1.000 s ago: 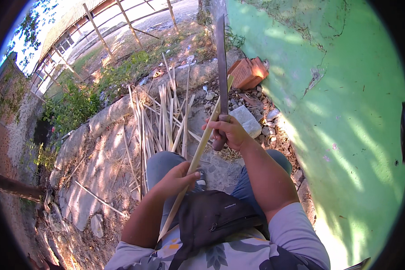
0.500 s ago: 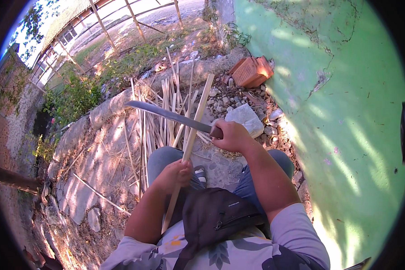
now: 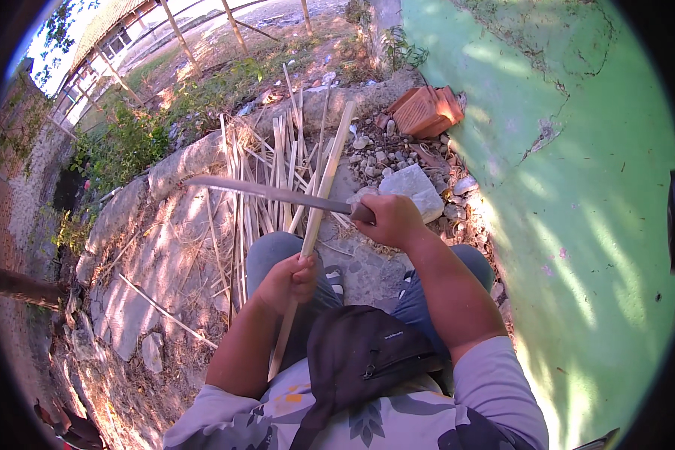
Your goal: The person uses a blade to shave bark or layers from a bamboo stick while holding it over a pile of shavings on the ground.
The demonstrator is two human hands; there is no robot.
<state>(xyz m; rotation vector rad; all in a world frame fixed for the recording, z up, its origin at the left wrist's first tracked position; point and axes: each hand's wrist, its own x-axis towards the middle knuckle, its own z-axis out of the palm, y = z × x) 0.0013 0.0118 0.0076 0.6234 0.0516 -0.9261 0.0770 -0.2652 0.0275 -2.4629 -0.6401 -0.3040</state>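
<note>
My left hand grips a long pale bamboo strip that slants up and away from my lap. A long knife lies level across that strip, its blade pointing left, with my right hand closed on its handle. The blade touches the strip a little above my left hand. Beyond my knees lies a pile of split bamboo strips on the stone ground.
A black waist bag rests on my lap. A green wall rises on the right, with a red clay block, a grey stone and rubble at its foot. Bushes and wooden posts stand farther back.
The knife swung from upright to level across the strip a second ago. Over the last half second it has stayed there, shifting only slightly.
</note>
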